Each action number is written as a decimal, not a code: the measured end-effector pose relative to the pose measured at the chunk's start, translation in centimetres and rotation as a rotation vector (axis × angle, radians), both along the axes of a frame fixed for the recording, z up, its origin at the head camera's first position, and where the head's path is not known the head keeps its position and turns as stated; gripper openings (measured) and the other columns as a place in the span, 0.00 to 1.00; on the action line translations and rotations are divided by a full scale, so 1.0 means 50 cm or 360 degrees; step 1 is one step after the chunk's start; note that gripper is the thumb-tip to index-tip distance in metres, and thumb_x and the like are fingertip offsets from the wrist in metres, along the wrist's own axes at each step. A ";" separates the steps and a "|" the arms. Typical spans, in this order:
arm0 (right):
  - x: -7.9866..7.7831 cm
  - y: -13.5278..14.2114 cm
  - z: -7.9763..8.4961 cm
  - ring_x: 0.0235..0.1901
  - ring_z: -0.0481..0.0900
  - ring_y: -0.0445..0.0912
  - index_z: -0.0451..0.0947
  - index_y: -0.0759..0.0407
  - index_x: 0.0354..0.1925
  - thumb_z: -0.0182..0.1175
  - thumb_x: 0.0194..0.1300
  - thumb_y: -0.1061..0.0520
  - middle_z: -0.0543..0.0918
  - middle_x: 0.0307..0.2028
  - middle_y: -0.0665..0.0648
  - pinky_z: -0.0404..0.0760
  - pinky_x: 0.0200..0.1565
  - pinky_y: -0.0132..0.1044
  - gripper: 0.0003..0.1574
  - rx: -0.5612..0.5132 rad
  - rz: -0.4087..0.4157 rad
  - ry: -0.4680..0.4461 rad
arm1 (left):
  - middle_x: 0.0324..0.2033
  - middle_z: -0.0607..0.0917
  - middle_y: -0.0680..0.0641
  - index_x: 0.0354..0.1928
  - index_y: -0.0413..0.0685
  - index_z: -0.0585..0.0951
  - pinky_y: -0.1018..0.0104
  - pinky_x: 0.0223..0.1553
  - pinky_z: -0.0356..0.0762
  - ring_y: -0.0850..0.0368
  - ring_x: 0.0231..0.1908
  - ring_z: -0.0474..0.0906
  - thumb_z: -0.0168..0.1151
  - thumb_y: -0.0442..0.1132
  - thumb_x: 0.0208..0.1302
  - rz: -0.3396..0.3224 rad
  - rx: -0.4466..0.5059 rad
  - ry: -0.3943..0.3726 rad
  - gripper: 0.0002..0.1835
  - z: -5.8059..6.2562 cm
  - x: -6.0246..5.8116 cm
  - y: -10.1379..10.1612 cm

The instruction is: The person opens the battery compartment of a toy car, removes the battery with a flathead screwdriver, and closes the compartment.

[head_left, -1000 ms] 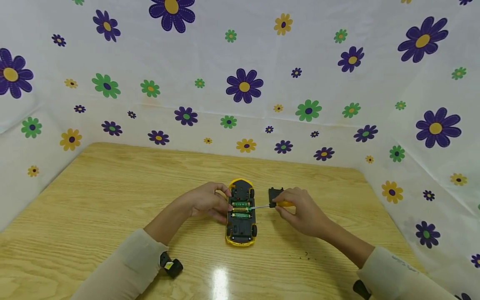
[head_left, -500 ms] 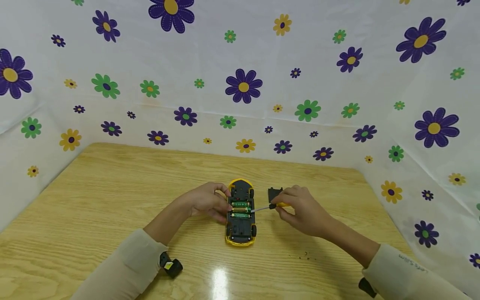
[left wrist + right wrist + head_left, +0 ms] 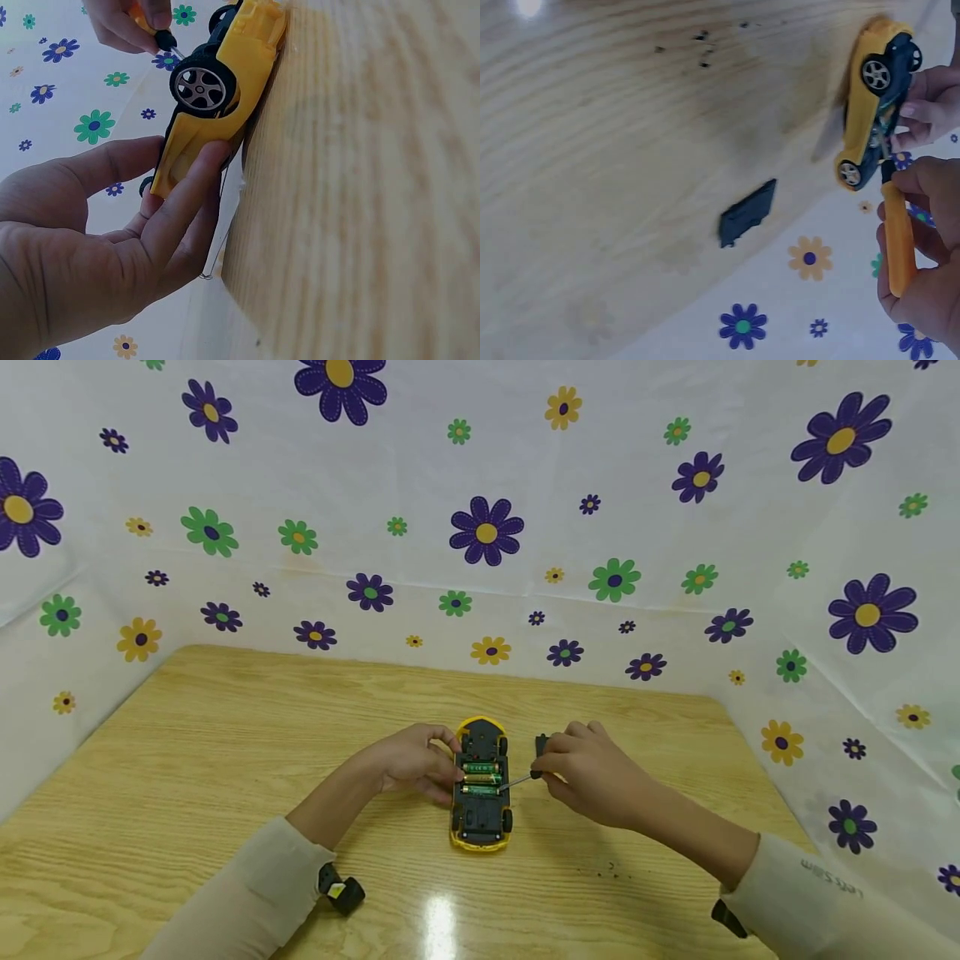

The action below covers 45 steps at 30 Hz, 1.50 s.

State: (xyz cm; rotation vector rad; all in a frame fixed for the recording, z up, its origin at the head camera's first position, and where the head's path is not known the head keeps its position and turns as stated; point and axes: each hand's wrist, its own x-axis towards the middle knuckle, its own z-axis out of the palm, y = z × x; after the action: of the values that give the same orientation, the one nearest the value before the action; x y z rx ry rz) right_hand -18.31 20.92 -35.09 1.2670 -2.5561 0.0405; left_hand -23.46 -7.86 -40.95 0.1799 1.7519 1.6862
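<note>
A yellow toy car (image 3: 482, 827) lies wheels up on the table, its black underside showing. Three green-and-gold batteries (image 3: 481, 779) sit side by side in its open compartment. My left hand (image 3: 408, 762) grips the car's left side, thumb at the compartment edge and fingers along the yellow body (image 3: 247, 67). In my right hand (image 3: 588, 772) is a screwdriver with an orange handle (image 3: 900, 244). Its thin shaft (image 3: 517, 780) slants down to the car, the tip at the right end of the nearest battery.
A black battery cover (image 3: 748, 216) lies on the wooden table (image 3: 300, 710) right of the car, partly behind my right hand in the head view. Several tiny dark screws (image 3: 703, 35) are scattered nearer me. Flower-printed white cloth (image 3: 420, 552) stands around the table's back and sides.
The screwdriver tip has shifted from the middle battery toward me, to the nearest battery's right end. My right hand has turned and moved slightly left; my left hand keeps its grip.
</note>
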 end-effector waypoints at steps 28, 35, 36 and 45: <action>-0.001 -0.093 0.072 0.27 0.63 0.46 0.88 0.50 0.38 0.72 0.63 0.58 0.78 0.28 0.49 0.60 0.33 0.40 0.04 0.0688 -0.0121 -0.0001 | 0.44 0.83 0.33 0.56 0.36 0.68 0.48 0.44 0.89 0.43 0.37 0.86 0.62 0.23 0.66 -0.0042 0.0014 0.0020 0.20 0.003 0.002 -0.006; 0.003 -0.093 0.062 0.27 0.60 0.47 0.88 0.50 0.37 0.70 0.65 0.59 0.76 0.28 0.50 0.57 0.35 0.40 0.03 0.0701 -0.0083 0.0106 | 0.43 0.83 0.33 0.55 0.36 0.68 0.49 0.43 0.89 0.43 0.36 0.86 0.62 0.22 0.66 -0.0047 0.0001 0.0030 0.19 0.004 0.003 -0.006; 0.003 -0.091 0.059 0.27 0.60 0.47 0.88 0.50 0.37 0.70 0.65 0.59 0.76 0.28 0.50 0.56 0.35 0.40 0.03 0.0690 -0.0078 0.0115 | 0.43 0.83 0.34 0.55 0.36 0.68 0.49 0.43 0.89 0.43 0.36 0.86 0.62 0.22 0.67 -0.0047 -0.0001 0.0030 0.19 0.004 0.003 -0.006; -0.002 -0.056 0.036 0.30 0.69 0.47 0.90 0.50 0.38 0.70 0.65 0.63 0.84 0.33 0.51 0.62 0.36 0.39 0.08 0.0387 -0.0041 0.0105 | 0.43 0.83 0.34 0.55 0.36 0.68 0.50 0.43 0.89 0.43 0.36 0.86 0.61 0.22 0.66 -0.0061 -0.0014 0.0054 0.18 0.004 0.003 -0.006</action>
State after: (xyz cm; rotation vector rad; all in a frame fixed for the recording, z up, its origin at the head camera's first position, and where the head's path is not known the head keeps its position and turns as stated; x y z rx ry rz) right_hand -18.42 18.12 -33.28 1.2944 -2.5796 -0.3213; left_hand -23.30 -8.15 -40.76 0.2382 1.7695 1.6564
